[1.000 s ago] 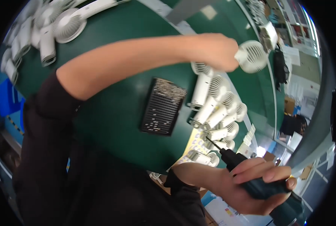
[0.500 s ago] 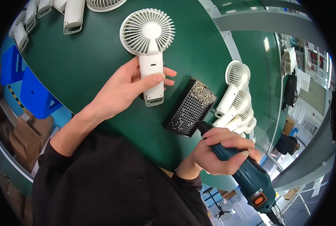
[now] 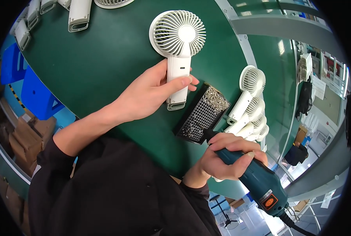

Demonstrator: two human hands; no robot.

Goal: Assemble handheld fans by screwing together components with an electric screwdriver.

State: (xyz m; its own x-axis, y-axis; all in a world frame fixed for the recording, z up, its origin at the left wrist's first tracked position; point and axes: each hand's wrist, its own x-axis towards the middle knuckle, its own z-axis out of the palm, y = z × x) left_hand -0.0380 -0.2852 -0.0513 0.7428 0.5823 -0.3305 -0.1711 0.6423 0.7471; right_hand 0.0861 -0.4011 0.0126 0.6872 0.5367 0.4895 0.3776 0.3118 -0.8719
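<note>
The left hand fingers pin the white fan flat on the green tabletop, the right hand grips the electric screwdriver over the screw tray, so keep the handle steady and the bit upright.

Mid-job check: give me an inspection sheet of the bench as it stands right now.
Surface: green table, bare around the work.
Job's things: white handheld fan lying flat; teal electric screwdriver; black perforated screw tray.
Clutter: row of white fans on the right; more white fan parts at the far edge.
Hands: left hand grips the fan's handle; right hand holds the screwdriver, tip at the tray.
Cables: screwdriver cord.
Surroundings: blue bins, cardboard boxes.
</note>
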